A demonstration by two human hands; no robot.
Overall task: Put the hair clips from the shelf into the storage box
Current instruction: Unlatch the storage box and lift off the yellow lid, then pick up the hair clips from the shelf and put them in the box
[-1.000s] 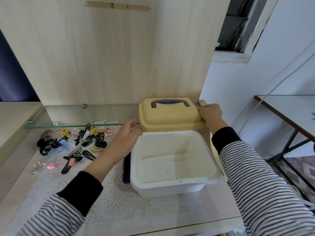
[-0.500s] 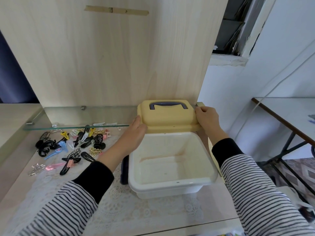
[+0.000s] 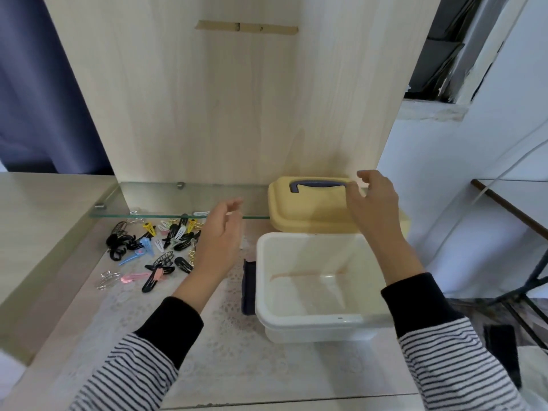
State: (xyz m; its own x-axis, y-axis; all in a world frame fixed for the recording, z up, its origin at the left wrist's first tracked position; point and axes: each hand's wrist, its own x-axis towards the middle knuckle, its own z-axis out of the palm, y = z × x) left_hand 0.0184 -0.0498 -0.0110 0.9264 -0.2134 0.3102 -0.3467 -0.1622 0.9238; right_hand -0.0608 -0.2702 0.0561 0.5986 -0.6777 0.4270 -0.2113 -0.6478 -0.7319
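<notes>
The white storage box (image 3: 314, 317) stands open and holds nothing, on the lace-covered shelf top. Its yellow lid (image 3: 311, 215) with a dark blue handle lies behind the box, on the end of the glass shelf. A heap of hair clips (image 3: 154, 250), black, blue, pink, yellow and white, lies on the shelf to the left, partly under the glass. My left hand (image 3: 221, 238) hovers between the clips and the box, fingers relaxed, holding nothing. My right hand (image 3: 373, 203) floats just above the lid's right side, fingers loosely spread, not gripping it.
A glass shelf (image 3: 189, 200) juts out above the back of the clips. A wooden back panel (image 3: 231, 99) rises behind. A dark blue flat object (image 3: 248, 289) stands against the box's left wall. A table (image 3: 516, 203) is off to the right.
Both hands have let go of the yellow lid, which now rests behind the box. My left hand has drawn away leftward toward the clips; my right hand has lifted slightly off the lid.
</notes>
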